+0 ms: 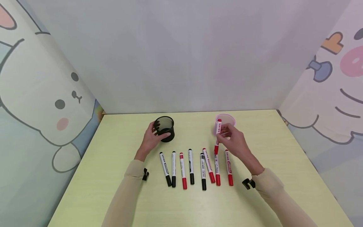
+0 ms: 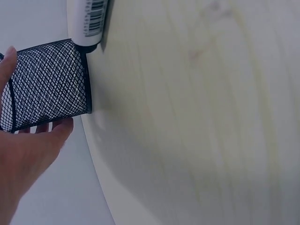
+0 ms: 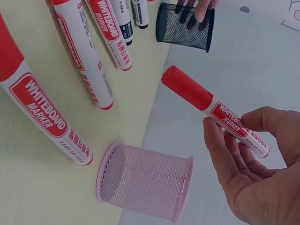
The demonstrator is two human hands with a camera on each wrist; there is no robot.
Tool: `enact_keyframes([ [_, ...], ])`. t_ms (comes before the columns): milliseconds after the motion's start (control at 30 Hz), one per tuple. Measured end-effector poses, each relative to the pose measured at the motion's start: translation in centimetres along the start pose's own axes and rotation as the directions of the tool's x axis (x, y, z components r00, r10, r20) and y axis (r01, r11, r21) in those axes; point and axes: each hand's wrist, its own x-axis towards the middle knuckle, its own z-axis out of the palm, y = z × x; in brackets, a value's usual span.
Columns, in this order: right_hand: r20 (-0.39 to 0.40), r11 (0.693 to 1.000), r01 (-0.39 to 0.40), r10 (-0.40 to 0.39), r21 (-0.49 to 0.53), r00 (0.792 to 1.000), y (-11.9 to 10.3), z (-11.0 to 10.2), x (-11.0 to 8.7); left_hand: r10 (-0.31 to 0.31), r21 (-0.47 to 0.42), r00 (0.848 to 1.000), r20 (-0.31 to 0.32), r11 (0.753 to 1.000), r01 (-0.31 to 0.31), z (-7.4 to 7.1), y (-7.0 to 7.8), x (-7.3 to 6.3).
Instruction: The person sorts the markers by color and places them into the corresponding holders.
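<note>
My left hand (image 1: 150, 140) holds a black mesh pen cup (image 1: 169, 135), thumb on the near side and fingers round the far left. In the left wrist view the same cup (image 2: 49, 86) stands on the table. My right hand (image 1: 236, 143) pinches a red whiteboard marker (image 1: 218, 126) between thumb and fingers, its red cap pointing down toward me. The right wrist view shows this marker (image 3: 227, 117) raised above the table. Just behind it, a pink mesh pen cup (image 1: 229, 119) stands partly hidden by the hand and marker.
Several markers lie in a row nearer me, caps toward me: black ones such as the leftmost marker (image 1: 164, 167) and red ones such as the rightmost marker (image 1: 229, 168). A pale wall (image 1: 187, 63) rises behind the table (image 1: 175, 208), with cartoon-printed panels at both sides.
</note>
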Motion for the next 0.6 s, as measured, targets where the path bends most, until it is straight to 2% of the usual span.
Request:
enact_keyframes([
  [200, -0.002, 0.999, 0.038, -0.038, 0.039, 0.999, -0.8, 0.8, 1.0, 0.029, -0.014, 0.999, 0.023, 0.999, -0.029, -0.2, -0.2, 0.0],
  [233, -0.005, 0.998, 0.044, -0.044, 0.047, 0.999, -1.0, 0.9, 1.1, 0.028, -0.018, 0.999, 0.032, 0.999, -0.027, -0.2, 0.2, -0.2],
  [433, -0.022, 0.991, 0.078, -0.076, 0.108, 0.997, -1.5, 1.6, 2.4, 0.019, -0.018, 0.999, 0.036, 1.0, -0.018, -0.2, 0.3, -0.1],
  [467, -0.022, 0.99, 0.082, -0.08, 0.118, 0.997, -1.5, 1.7, 2.6, 0.023, -0.014, 0.999, 0.032, 1.0, -0.022, -0.2, -0.1, 0.0],
  [600, -0.035, 0.986, 0.094, -0.09, 0.134, 0.995, -1.9, 2.6, 3.4, 0.021, -0.009, 0.999, 0.03, 1.0, -0.021, -0.2, -0.1, 0.1],
])
